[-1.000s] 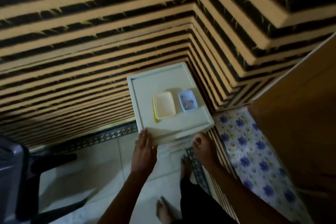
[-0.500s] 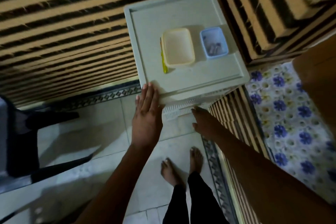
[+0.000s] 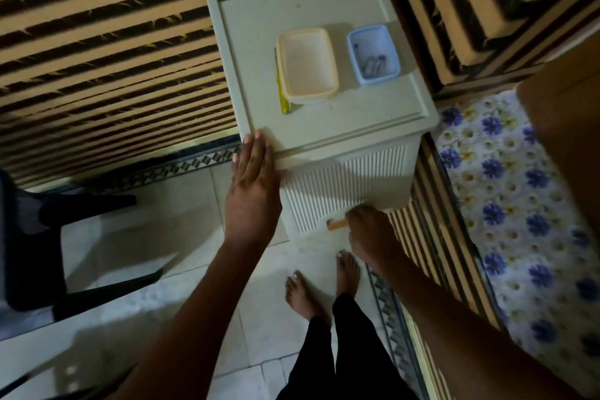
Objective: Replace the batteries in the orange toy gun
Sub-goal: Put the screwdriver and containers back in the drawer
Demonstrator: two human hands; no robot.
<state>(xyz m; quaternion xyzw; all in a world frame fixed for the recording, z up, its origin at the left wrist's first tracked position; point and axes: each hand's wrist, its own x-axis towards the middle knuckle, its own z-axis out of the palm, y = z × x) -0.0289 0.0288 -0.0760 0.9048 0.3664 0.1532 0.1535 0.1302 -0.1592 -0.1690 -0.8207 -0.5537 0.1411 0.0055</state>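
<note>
A white plastic cabinet (image 3: 383, 127) with a tray-like top stands in front of me. On the top sit a cream tub (image 3: 306, 65), a yellow screwdriver (image 3: 281, 91) along its left side, and a blue tub (image 3: 373, 53) with small batteries inside. My left hand (image 3: 253, 185) lies flat on the front left corner of the top, holding nothing. My right hand (image 3: 370, 230) is low at the bottom edge of the ribbed front panel (image 3: 344, 185), fingers curled. A small orange piece (image 3: 336, 224) sticks out from its fingers; the rest of it is hidden.
Striped brown and black bedding (image 3: 107, 58) lies left of and behind the cabinet. A flowered cloth (image 3: 506, 204) covers the floor on the right beside a wooden panel (image 3: 571, 127). A dark chair (image 3: 65, 237) stands at left. My bare feet (image 3: 324, 282) are on pale tiles.
The view has closed in on the cabinet. My right hand dropped from the top's front edge to the bottom of the ribbed panel, where an orange piece now shows. My left hand stays on the corner.
</note>
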